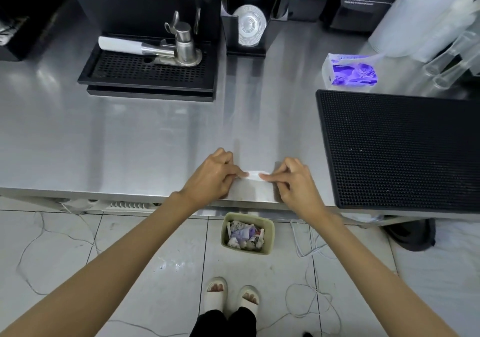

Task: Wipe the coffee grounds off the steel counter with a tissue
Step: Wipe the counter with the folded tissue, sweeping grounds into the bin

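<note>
A small folded white tissue (255, 175) lies flat on the steel counter (145, 139), close to its front edge. My left hand (213, 174) pinches the tissue's left end with its fingertips. My right hand (294, 178) pinches the right end the same way. Both hands rest low on the counter, a short gap apart, with the tissue stretched between them. No coffee grounds are visible on the steel around the tissue.
A black rubber bar mat (405, 149) covers the counter's right side. A purple tissue pack (350, 70) lies behind it. The coffee machine's drip tray (150, 74) holds a portafilter (155, 48) at back left. A green bin (247, 233) of crumpled tissues stands on the floor below.
</note>
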Action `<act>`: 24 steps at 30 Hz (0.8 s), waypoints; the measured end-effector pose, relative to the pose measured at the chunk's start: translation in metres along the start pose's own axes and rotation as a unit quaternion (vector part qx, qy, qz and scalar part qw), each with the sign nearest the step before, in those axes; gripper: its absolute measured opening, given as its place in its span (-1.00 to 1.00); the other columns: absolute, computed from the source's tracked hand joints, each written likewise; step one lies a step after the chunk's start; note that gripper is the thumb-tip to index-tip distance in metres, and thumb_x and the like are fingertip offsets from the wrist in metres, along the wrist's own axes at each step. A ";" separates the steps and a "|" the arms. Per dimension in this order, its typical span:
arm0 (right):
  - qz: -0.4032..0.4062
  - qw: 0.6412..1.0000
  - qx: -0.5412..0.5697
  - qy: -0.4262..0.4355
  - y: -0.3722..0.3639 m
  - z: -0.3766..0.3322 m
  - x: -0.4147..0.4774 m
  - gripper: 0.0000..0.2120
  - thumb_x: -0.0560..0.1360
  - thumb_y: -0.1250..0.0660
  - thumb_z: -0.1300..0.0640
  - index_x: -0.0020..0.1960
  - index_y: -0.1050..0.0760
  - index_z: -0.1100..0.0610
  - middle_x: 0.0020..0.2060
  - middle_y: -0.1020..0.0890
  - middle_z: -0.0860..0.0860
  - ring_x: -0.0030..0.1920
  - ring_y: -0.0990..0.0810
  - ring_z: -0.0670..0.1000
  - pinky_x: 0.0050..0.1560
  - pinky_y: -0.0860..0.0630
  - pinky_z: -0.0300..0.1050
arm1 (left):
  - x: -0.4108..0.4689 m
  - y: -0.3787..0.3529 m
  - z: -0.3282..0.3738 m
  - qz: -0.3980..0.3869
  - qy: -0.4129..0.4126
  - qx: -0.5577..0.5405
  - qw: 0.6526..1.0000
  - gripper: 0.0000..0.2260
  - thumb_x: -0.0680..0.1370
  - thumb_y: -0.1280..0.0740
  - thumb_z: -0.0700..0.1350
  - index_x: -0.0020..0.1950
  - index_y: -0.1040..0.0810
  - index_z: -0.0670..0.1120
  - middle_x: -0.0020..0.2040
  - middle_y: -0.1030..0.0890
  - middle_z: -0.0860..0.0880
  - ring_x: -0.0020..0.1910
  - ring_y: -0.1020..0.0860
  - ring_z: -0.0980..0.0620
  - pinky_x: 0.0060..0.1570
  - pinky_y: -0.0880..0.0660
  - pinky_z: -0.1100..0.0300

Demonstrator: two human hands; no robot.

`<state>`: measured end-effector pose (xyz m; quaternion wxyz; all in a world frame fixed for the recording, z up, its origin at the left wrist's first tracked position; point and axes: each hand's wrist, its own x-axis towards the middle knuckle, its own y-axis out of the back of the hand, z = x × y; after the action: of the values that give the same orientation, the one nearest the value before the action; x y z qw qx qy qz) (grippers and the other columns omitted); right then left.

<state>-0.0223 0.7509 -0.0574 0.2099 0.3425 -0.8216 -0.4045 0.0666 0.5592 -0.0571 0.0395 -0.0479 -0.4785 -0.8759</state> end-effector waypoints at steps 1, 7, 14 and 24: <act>-0.006 1.000 -0.001 0.000 0.001 -0.001 -0.006 -0.72 0.43 -0.32 0.37 0.03 -0.64 0.08 -0.24 -0.51 0.07 -0.13 -0.45 0.05 -0.03 -0.38 -0.08 | -0.001 0.001 0.002 -0.011 -0.005 0.000 1.000 -0.82 0.43 -0.37 -0.32 -0.03 -0.67 -0.13 -0.29 -0.53 -0.14 -0.20 -0.47 -0.08 -0.21 -0.44 0.26; 0.001 0.999 -0.033 -0.020 0.034 0.016 0.017 -0.70 0.47 -0.26 0.35 0.03 -0.64 0.05 -0.31 -0.30 -0.23 -0.12 -0.35 -0.09 0.06 -0.26 -0.19 | 0.040 0.004 0.016 -0.020 -0.007 -0.003 1.000 -0.81 0.49 -0.32 -0.27 0.04 -0.65 -0.11 -0.20 -0.55 -0.17 -0.09 -0.46 -0.10 -0.09 -0.50 0.09; 0.008 0.988 -0.130 -0.085 0.056 0.040 0.025 -0.66 0.48 -0.23 0.32 0.09 -0.61 -0.03 -0.22 -0.36 -0.08 -0.03 -0.43 0.05 0.09 -0.24 -0.07 | 0.091 -0.009 0.034 -0.058 -0.015 0.023 0.998 -0.79 0.51 -0.30 -0.23 0.09 -0.63 -0.08 -0.15 -0.56 -0.20 -0.04 -0.46 -0.15 -0.05 -0.44 0.08; 0.112 0.968 -0.168 -0.147 0.024 0.015 -0.061 -0.69 0.32 -0.44 0.33 -0.01 -0.65 0.02 -0.34 -0.36 -0.09 -0.28 -0.48 0.03 -0.11 -0.18 -0.13 | 0.078 -0.024 0.049 -0.120 -0.129 0.066 0.982 -0.76 0.50 -0.28 -0.23 0.08 -0.63 0.01 -0.19 -0.56 -0.07 -0.08 -0.47 -0.02 -0.09 -0.20 0.25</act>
<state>0.0007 0.8137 -0.0511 0.1855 0.1454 -0.7966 -0.5566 -0.0111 0.6113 -0.0412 -0.1250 -0.1004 -0.5389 -0.8269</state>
